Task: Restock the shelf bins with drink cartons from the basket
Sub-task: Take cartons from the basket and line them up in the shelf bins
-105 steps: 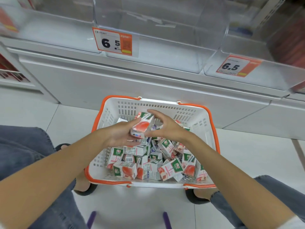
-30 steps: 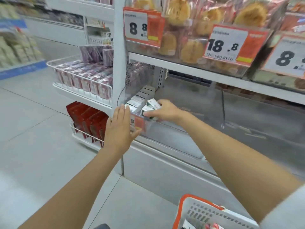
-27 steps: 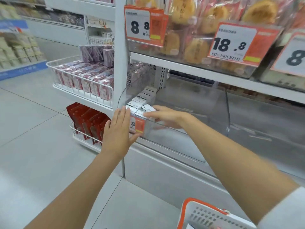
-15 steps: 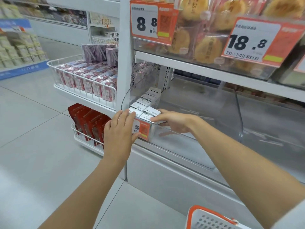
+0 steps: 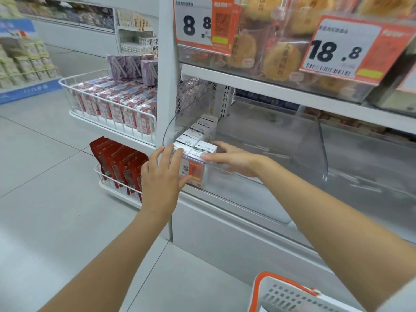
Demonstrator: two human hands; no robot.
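— What changed at the shelf bin (image 5: pixel 247 194)?
— A second ago the right hand (image 5: pixel 234 161) was carrying a drink carton (image 5: pixel 206 149) in. Now the carton stands at the front of the row, and the fingers lie straight against its side, gripping nothing. The left hand (image 5: pixel 161 176) rests flat, fingers straight, on the price tag (image 5: pixel 191 171).
— Room left?
— Plenty, probably. Open space runs toward three o'clock, up to the clear divider (image 5: pixel 322 143). The basket (image 5: pixel 290 293) waits at five o'clock.
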